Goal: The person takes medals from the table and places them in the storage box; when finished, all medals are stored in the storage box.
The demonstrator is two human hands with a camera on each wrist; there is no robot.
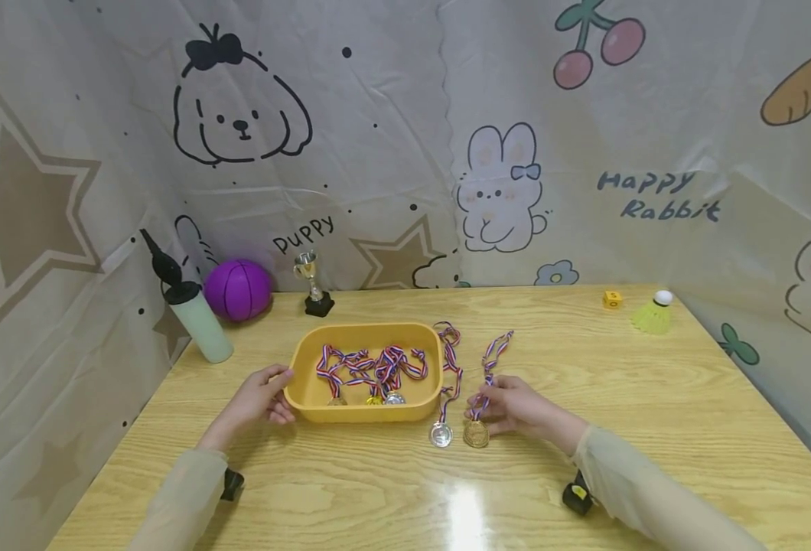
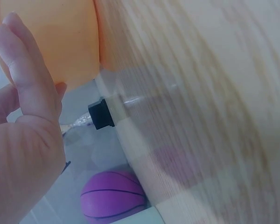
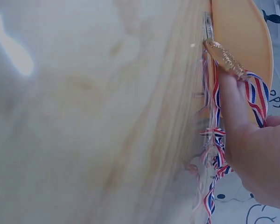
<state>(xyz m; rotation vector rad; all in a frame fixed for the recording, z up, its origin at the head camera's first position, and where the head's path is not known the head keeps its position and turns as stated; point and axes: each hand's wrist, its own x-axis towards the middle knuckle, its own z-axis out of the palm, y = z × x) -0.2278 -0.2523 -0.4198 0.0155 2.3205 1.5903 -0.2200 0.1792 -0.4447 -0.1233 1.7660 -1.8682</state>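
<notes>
**Bronze-coloured round medal (image 1: 477, 434) in my right hand (image 1: 516, 405)**

Along the table's far edge stand a silver-and-gold trophy cup on a black base (image 1: 313, 287) and, toward the right corner, a yellow cube (image 1: 612, 299) and a yellow-green shuttlecock (image 1: 653, 314). A round silver medal (image 1: 441, 435) lies between my right hand, which pinches the bronze one by its striped ribbon just above the table, and the yellow rectangular tray (image 1: 364, 414). My left hand (image 1: 268, 394) rests straight-fingered against the tray's left end. The near wall partly hides three medals inside: bronze, gold and silver, with tangled ribbons.
</notes>
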